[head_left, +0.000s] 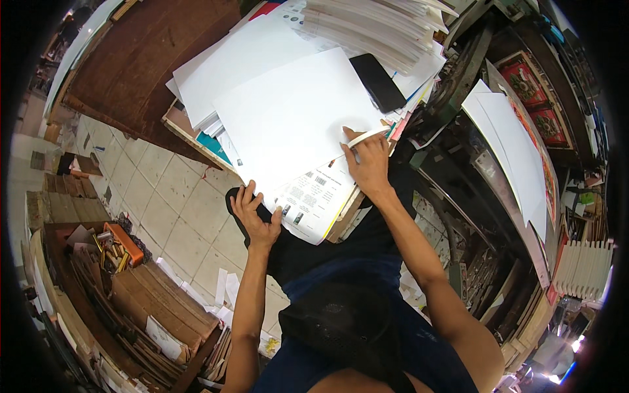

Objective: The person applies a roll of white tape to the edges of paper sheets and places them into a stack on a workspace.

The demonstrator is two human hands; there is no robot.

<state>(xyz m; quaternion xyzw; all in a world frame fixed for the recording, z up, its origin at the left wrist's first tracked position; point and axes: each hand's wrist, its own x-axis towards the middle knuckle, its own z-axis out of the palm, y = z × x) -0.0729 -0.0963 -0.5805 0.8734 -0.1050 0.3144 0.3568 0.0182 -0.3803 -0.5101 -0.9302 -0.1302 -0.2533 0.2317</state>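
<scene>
A large blank white sheet (288, 111) lies on a stack of papers in front of me. Below it shows a printed sheet (321, 196) with a yellow edge. My left hand (257, 216) rests its spread fingertips and thumb at the near left corner of these sheets. At the right edge, my right hand (368, 164) has its fingers closed around a narrow white curved strip (368, 136), whose exact kind I cannot make out. A black phone (378, 82) lies just beyond that hand on the papers.
Thick stacked booklets (373, 29) stand at the back. A brown wooden board (151, 72) is at the left, above a tiled floor (177, 190). An orange box (123, 242) of small items sits lower left. White sheets (511, 144) lie on machinery at the right.
</scene>
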